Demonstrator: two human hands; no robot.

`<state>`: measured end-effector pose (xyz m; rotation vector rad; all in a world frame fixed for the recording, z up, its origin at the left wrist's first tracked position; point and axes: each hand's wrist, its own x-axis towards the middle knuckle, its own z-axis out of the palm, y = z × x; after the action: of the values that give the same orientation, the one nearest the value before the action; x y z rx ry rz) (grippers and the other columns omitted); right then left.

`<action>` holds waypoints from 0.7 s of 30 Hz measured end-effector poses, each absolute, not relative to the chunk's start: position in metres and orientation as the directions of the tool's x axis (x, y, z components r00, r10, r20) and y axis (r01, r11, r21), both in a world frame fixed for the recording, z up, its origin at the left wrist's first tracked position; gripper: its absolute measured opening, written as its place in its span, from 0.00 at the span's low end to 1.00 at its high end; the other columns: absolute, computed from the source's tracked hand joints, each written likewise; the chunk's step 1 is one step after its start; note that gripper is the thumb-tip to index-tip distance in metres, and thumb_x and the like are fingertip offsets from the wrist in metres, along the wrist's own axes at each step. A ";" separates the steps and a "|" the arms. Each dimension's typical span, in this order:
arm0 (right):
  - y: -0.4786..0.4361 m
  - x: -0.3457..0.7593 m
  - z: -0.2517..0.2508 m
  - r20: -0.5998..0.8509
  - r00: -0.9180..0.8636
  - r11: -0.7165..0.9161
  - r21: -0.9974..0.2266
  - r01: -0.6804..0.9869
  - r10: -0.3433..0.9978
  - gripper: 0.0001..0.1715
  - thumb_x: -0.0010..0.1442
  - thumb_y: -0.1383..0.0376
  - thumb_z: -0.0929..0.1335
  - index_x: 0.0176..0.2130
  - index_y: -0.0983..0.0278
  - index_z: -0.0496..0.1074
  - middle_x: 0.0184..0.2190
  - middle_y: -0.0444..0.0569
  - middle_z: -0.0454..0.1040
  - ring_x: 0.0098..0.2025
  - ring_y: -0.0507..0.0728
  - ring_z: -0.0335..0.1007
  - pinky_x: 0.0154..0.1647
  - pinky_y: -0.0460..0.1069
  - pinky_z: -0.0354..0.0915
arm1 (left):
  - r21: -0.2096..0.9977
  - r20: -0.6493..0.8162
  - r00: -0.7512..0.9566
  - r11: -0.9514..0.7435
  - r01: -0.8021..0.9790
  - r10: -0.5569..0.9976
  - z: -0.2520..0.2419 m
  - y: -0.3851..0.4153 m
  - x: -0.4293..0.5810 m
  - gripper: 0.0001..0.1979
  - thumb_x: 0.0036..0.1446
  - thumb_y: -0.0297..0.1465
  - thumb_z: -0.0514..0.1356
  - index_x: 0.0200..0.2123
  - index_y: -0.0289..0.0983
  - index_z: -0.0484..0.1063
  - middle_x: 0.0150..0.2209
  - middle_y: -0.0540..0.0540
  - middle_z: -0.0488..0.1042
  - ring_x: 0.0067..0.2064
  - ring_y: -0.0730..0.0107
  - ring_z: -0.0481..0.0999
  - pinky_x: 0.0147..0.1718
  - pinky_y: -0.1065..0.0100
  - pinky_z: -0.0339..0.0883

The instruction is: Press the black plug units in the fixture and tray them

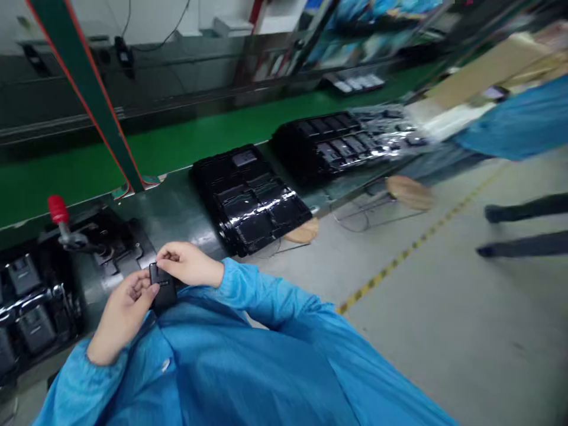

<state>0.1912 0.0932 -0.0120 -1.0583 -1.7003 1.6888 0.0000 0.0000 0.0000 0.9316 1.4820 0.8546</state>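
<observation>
Close to my body, at the bench's front edge, both hands are on a small black plastic case with faint light lettering on its face. My left hand grips its left side, with the thumb lying on the face. Fingers of my right hand pinch its upper edge. What the case contains cannot be seen. Just beyond my hands stands a toggle clamp with a red handle, mounted on a dark fixture.
Left of me is a black tray holding several dark cases. Further right along the bench lie another black tray and stacked trays. A green post rises behind. Wooden stools and a person in blue are to the right.
</observation>
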 end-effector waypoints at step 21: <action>0.308 0.341 0.028 -0.025 0.380 -0.157 -0.934 0.320 0.925 0.07 0.70 0.66 0.67 0.36 0.63 0.71 0.29 0.44 0.73 0.24 0.49 0.67 0.25 0.44 0.68 | 0.879 -0.452 0.009 0.444 0.173 0.892 0.013 0.021 0.033 0.36 0.51 0.59 0.72 0.52 0.37 0.79 0.45 0.38 0.84 0.46 0.58 0.82 0.50 0.60 0.78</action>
<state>0.3408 0.3079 0.0281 -1.6896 -1.1106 0.7967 0.0327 0.0208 0.0125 0.9924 1.4771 0.7386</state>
